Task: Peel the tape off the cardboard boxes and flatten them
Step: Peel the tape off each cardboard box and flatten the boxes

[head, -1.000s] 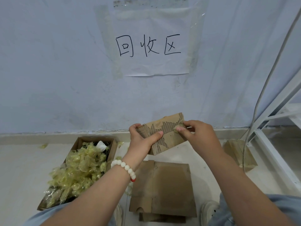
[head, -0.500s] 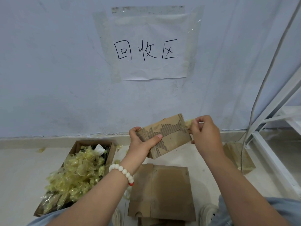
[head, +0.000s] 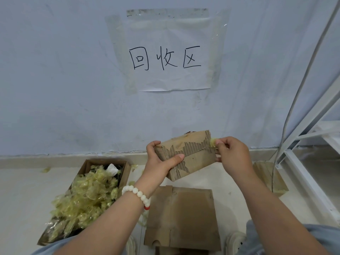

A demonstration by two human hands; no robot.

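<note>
Both hands are busy: the left hand [head: 161, 161] grips the left end of the small cardboard box [head: 195, 157], thumb across its front, while the right hand [head: 231, 155] pinches a yellowish wad of tape [head: 213, 142] at the box's upper right corner. The box is held off the floor, right end tilted higher. Its outer paper is torn away in a jagged band that bares the corrugated ribs. This strip looks nearly off, and the box itself seems not yet flattened. Directly below the box, a stack of flattened boxes [head: 184, 218] lies finished on the floor. Down and left of the box, an open carton [head: 127, 172] overflows with crumpled peeled tape [head: 86, 196]. Right of the box lies another flat cardboard piece [head: 265, 173]. Behind the box, a paper sign [head: 165, 57] hangs on the wall.
</note>
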